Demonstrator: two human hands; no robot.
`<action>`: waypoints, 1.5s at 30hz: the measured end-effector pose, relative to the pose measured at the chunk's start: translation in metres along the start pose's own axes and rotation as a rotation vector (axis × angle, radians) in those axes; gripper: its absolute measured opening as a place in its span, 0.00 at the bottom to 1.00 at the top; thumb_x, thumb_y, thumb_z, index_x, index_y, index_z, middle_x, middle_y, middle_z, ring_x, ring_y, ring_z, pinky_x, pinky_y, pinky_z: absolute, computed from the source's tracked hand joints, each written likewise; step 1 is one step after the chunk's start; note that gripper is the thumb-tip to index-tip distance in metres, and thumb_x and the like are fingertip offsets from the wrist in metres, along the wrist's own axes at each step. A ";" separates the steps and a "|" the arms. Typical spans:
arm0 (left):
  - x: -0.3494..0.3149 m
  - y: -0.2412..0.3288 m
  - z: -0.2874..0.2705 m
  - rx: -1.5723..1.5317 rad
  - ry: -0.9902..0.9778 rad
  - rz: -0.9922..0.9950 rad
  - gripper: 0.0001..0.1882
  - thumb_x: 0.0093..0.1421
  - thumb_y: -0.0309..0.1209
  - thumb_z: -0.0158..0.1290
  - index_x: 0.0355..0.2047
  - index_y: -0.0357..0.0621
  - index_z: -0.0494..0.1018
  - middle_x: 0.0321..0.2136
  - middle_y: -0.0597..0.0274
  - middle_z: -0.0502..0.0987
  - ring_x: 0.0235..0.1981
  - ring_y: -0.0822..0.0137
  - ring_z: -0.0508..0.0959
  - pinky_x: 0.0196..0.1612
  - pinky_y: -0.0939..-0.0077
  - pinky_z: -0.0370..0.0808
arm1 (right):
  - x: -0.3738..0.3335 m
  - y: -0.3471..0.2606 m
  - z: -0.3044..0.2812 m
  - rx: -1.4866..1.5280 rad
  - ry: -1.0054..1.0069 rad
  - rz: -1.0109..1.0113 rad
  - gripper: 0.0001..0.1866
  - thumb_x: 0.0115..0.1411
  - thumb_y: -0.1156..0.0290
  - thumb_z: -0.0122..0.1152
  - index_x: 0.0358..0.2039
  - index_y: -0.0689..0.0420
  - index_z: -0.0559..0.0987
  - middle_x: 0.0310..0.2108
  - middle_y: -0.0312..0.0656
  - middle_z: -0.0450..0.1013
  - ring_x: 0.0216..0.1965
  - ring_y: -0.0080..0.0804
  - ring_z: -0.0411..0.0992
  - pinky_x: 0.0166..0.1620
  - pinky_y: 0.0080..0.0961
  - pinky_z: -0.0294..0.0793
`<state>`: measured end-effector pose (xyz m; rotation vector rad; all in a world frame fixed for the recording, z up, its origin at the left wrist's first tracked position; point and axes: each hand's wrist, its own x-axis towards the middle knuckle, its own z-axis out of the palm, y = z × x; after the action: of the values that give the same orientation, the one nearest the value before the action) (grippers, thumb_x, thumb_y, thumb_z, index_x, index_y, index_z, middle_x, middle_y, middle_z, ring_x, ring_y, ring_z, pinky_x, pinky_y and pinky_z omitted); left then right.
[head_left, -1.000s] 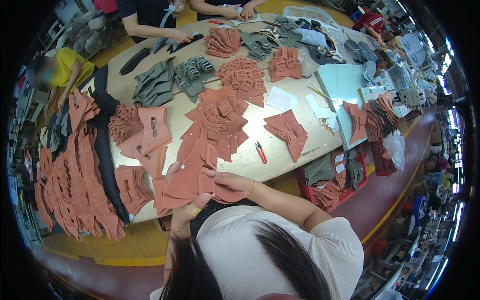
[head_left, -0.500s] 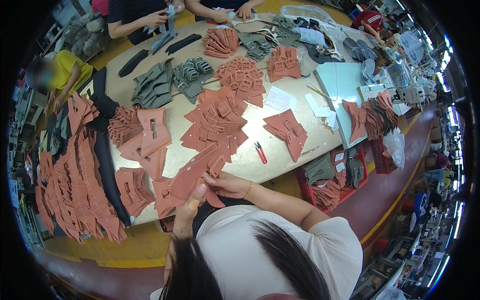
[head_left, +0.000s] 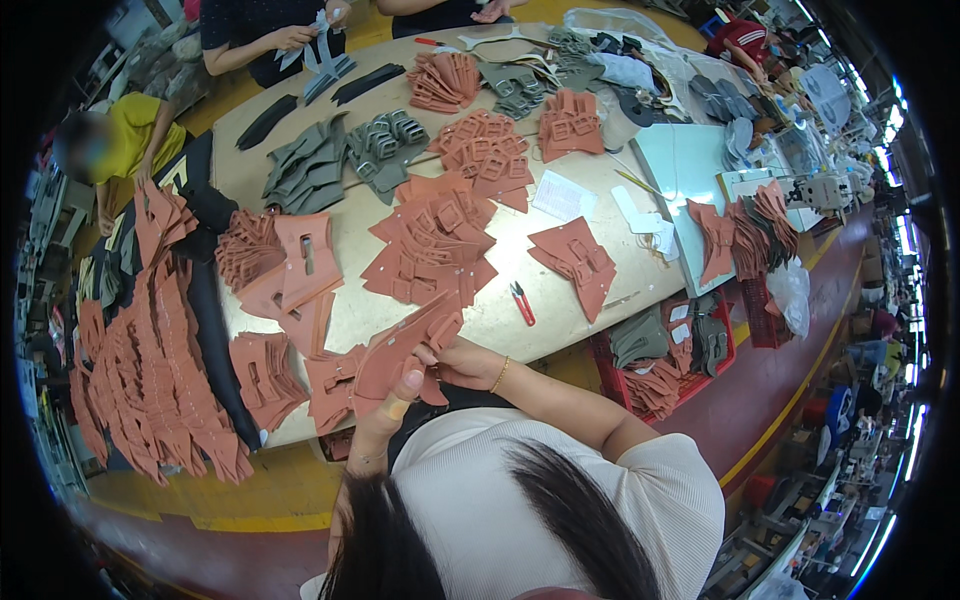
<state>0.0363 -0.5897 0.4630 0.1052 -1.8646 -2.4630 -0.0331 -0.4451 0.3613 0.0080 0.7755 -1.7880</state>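
Note:
A terracotta leather-like strap piece (head_left: 392, 350) is held up in front of my chest, just off the table's near edge. My left hand (head_left: 398, 398) pinches its lower edge, the thumb lying on top. My right hand (head_left: 455, 364) grips the piece's right end, its fingertips partly hidden behind the material. Beyond the hands lies a heap of terracotta buckle pieces (head_left: 428, 245). To the left of the held piece are a flat terracotta cut piece (head_left: 332, 383) and a fanned stack of slotted pieces (head_left: 265, 375). Red-handled thread snips (head_left: 522, 303) rest on the table to the right.
Grey-green pieces (head_left: 305, 170) and more terracotta buckle stacks (head_left: 485, 150) cover the table's far half. A red crate (head_left: 728, 350) of pieces stands below the right edge. Long terracotta rows (head_left: 165, 370) hang at the left. Co-workers' hands (head_left: 295, 38) are busy across the table.
The held piece has tilted and shifted slightly right, its right end turned in my right hand. Across the table, one co-worker's hands moved left with pale strips, and the other's drew back.

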 end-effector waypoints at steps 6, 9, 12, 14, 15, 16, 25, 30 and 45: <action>-0.002 -0.002 0.001 -0.027 0.010 -0.029 0.29 0.58 0.37 0.56 0.54 0.32 0.61 0.35 0.62 0.73 0.41 0.70 0.72 0.49 0.73 0.68 | 0.004 0.006 -0.007 -0.009 -0.094 -0.058 0.14 0.62 0.61 0.58 0.46 0.45 0.68 0.42 0.28 0.68 0.46 0.22 0.66 0.49 0.27 0.66; -0.003 -0.005 -0.003 -0.009 0.024 -0.036 0.26 0.57 0.37 0.57 0.51 0.33 0.64 0.34 0.63 0.73 0.39 0.72 0.71 0.45 0.76 0.69 | 0.004 0.006 -0.006 0.035 -0.147 -0.064 0.15 0.63 0.61 0.57 0.48 0.45 0.66 0.43 0.28 0.67 0.48 0.22 0.65 0.50 0.29 0.66; -0.005 -0.005 -0.003 0.017 0.038 0.004 0.18 0.58 0.36 0.56 0.43 0.35 0.69 0.32 0.64 0.72 0.36 0.74 0.71 0.41 0.80 0.69 | 0.004 0.007 -0.001 0.004 -0.094 -0.045 0.20 0.63 0.61 0.57 0.54 0.45 0.63 0.46 0.29 0.66 0.51 0.22 0.64 0.53 0.30 0.66; -0.007 -0.003 -0.001 0.012 0.075 0.004 0.13 0.60 0.35 0.54 0.37 0.37 0.71 0.31 0.64 0.73 0.35 0.74 0.71 0.39 0.82 0.68 | 0.004 0.009 0.005 0.041 -0.041 -0.034 0.25 0.63 0.61 0.58 0.58 0.45 0.60 0.49 0.29 0.65 0.54 0.22 0.63 0.55 0.29 0.65; -0.008 -0.002 0.000 0.001 0.106 -0.025 0.11 0.61 0.34 0.52 0.35 0.37 0.71 0.31 0.64 0.73 0.34 0.74 0.71 0.38 0.82 0.69 | 0.004 0.009 0.007 0.065 -0.040 -0.037 0.28 0.62 0.61 0.58 0.60 0.45 0.59 0.50 0.30 0.65 0.55 0.22 0.62 0.56 0.29 0.65; -0.008 -0.001 0.001 -0.010 0.137 -0.052 0.10 0.62 0.33 0.50 0.32 0.38 0.71 0.31 0.64 0.73 0.34 0.74 0.72 0.37 0.82 0.69 | 0.004 0.007 0.009 0.083 -0.048 -0.026 0.30 0.62 0.61 0.59 0.61 0.46 0.58 0.51 0.30 0.65 0.55 0.23 0.63 0.56 0.29 0.65; 0.003 0.004 -0.007 -0.335 0.536 -0.044 0.15 0.63 0.32 0.47 0.48 0.38 0.66 0.38 0.58 0.74 0.38 0.67 0.76 0.43 0.70 0.75 | -0.013 -0.017 -0.002 0.170 -0.034 -0.148 0.33 0.59 0.60 0.63 0.61 0.56 0.61 0.57 0.41 0.66 0.56 0.31 0.67 0.58 0.32 0.69; 0.000 0.000 -0.004 -0.449 0.351 -0.080 0.17 0.62 0.31 0.50 0.50 0.38 0.66 0.39 0.58 0.74 0.40 0.66 0.76 0.45 0.69 0.75 | -0.019 -0.022 -0.004 0.320 -0.054 -0.132 0.36 0.58 0.56 0.63 0.61 0.58 0.61 0.57 0.43 0.65 0.57 0.35 0.66 0.60 0.35 0.67; 0.009 0.053 -0.001 -0.669 -0.606 0.132 0.44 0.60 0.61 0.41 0.58 0.30 0.58 0.56 0.44 0.63 0.57 0.50 0.66 0.56 0.57 0.67 | -0.010 -0.022 -0.014 0.470 -0.315 -0.134 0.27 0.57 0.58 0.64 0.53 0.53 0.67 0.38 0.36 0.69 0.40 0.27 0.69 0.50 0.34 0.72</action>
<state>0.0277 -0.6062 0.5134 -0.8328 -0.9814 -3.0667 -0.0529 -0.4262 0.3646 -0.0147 0.1254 -2.0013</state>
